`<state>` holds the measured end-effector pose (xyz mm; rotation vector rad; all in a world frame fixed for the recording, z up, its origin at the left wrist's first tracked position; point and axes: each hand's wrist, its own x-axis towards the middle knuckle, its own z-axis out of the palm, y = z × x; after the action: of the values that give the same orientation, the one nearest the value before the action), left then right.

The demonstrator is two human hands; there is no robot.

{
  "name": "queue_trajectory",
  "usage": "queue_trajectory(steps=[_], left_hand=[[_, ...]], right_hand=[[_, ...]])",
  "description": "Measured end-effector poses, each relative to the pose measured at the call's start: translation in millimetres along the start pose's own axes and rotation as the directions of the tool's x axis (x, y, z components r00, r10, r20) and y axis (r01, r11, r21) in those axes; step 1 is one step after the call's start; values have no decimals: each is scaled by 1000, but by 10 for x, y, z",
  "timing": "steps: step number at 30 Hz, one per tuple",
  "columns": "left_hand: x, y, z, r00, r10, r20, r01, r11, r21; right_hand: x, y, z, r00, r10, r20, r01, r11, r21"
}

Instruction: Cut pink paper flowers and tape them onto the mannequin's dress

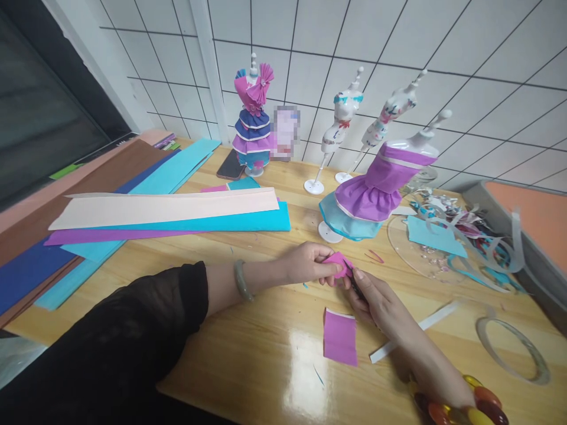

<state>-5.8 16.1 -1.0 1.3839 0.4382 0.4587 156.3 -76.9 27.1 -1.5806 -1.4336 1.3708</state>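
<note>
Between the thumb and fingers of my left hand (310, 262) is a small piece of pink paper (339, 263). My right hand (376, 295) is closed on dark scissors (354, 282), whose blades meet the paper's right edge; the handles are mostly covered by my fingers. Just below both hands a purple paper rectangle (340, 337) with a white strip along its top lies flat. A white strip (416, 330) passes under my right forearm. Behind my hands stands a mini mannequin (385, 171) in a purple and light blue paper dress.
Long folded paper sheets (172, 212) in several colours cover the left side. At the back are another dressed mannequin (252, 118), two undressed ones (343, 121) and a phone (231, 165). Scraps and ribbon (469, 230), a clear tape ring (514, 348) and a grey bin (500, 236) are right.
</note>
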Motion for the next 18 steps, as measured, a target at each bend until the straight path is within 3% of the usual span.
queue_trajectory(steps=[18], left_hand=[[-21,52,17,1000,-21,-4,22,999,30]], right_hand=[[2,4,10,999,-28,-43,27,999,-27]])
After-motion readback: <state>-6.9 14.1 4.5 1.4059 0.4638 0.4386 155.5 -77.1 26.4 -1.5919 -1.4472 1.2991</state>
